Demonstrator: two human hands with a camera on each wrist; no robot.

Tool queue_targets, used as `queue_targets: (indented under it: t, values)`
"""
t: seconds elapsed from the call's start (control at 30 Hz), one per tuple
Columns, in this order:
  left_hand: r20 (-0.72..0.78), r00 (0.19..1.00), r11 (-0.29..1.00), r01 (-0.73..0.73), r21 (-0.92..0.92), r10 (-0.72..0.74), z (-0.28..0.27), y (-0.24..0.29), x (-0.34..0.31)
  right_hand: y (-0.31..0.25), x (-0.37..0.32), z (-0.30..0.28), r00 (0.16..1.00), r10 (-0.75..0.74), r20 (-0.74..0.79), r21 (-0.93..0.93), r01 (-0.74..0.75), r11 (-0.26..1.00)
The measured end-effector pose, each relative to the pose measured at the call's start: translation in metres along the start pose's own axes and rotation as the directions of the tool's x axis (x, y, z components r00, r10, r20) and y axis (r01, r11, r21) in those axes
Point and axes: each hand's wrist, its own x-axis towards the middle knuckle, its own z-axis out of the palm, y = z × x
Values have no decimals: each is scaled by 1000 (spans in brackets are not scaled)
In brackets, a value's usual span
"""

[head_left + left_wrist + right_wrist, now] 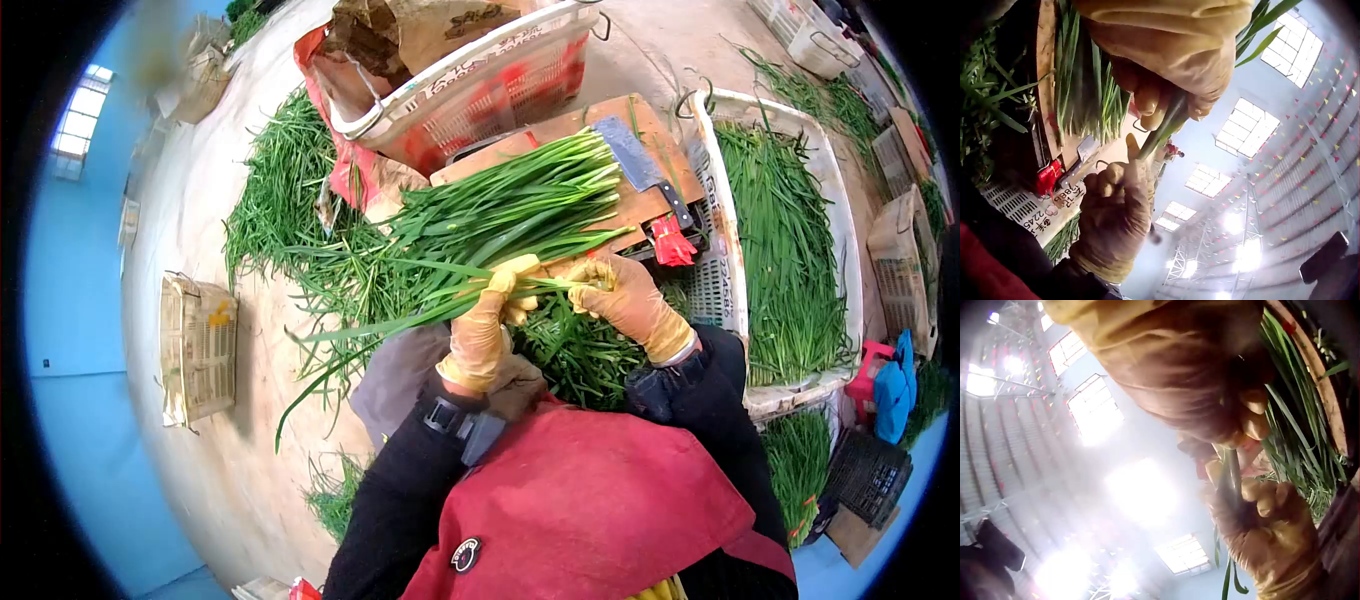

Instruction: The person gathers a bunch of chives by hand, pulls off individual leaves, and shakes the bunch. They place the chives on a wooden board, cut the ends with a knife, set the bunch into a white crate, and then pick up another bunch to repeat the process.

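Observation:
Both hands wear yellowish rubber gloves and meet over one small bunch of Chinese chives. My left hand grips it partway along, the green leaves trailing off to the left. At the stem end, my right hand pinches the pale stalks between thumb and fingers. The left wrist view shows the stalks spanning the short gap between both hands. Just beyond lies a large heap of chives, stems to the right, on a wooden board. A cleaver lies flat beside the stem ends.
Red ties hang at the board's right corner. A white crate full of chives stands to the right; another crate sits behind the board. Loose greens spread over the floor at left, near a beige crate. Trimmings lie below the hands.

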Motion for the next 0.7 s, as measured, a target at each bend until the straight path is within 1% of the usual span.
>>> queue_targets:
  t: [0.1,0.13,0.23,0.27,0.37,0.47,0.5,0.53,0.57,0.6,0.63,0.67,0.7]
  values:
    - [-15,1000,998,4,56,-3,1,-1,-1,6,2,-2,999,42,28,-28,-41,999]
    - [-11,1000,999,-4,40,4,0,-4,0,-1,0,-3,993,115,30,-21,-114,993]
    - [-16,1000,1000,-12,1,12,-5,-7,0,-4,-2,-8,984,176,24,17,-176,984]
    - [-33,999,998,-13,-54,11,-4,-8,0,3,-2,-12,985,170,22,37,-171,985]
    - [-9,999,995,-32,-92,31,-7,-14,1,15,-4,-22,987,158,-3,112,-157,981]
    - [-11,997,995,-82,-56,81,-4,-16,1,26,-3,-26,984,178,-15,97,-176,980]
    - [-44,996,991,-82,-104,78,-6,-15,3,31,-2,-29,983,184,-22,93,-181,979]
    - [-76,995,985,-83,-154,72,-9,-12,5,35,0,-32,968,208,-141,-48,-216,975]
    - [-106,992,976,-82,-204,62,-13,-10,7,41,2,-44,963,221,-154,-121,-240,963]
    - [-126,990,974,-89,-210,64,-16,-10,8,44,5,-49,983,2,-185,-336,-65,939]
    - [-146,987,972,-96,-216,65,-18,-11,8,47,6,-52,963,-216,-163,-540,96,836]
    - [-143,988,977,-79,-199,51,-18,-12,9,48,6,-57,957,-250,-148,-482,151,863]
    - [-139,990,982,-63,-180,38,-18,-13,9,27,6,-48,948,-286,-137,-421,206,884]
